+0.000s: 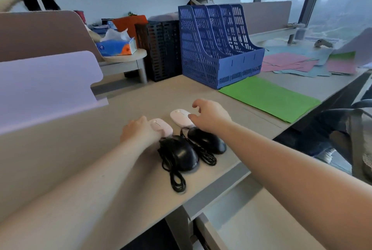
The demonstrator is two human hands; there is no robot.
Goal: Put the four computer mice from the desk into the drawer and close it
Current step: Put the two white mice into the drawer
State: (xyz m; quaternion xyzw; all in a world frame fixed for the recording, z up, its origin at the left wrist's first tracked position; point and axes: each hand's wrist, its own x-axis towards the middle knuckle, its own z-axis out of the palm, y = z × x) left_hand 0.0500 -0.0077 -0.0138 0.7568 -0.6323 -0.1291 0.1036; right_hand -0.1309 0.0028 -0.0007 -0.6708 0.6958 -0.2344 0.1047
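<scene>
Near the desk's front edge lie two pale pink mice and two black wired mice in a cluster. My left hand rests against the left side of the left pink mouse, fingers curled around it. Over the right pink mouse hovers my right hand, fingers spread, thumb close to its near edge. The left black mouse and right black mouse sit just in front, their black cables coiled beside them. Below the desk edge, at lower right, the drawer stands pulled out.
A blue file rack and a dark rack stand at the back of the desk. A green folder lies to the right, with coloured papers beyond. A lilac divider rises on the left. A tissue box sits behind.
</scene>
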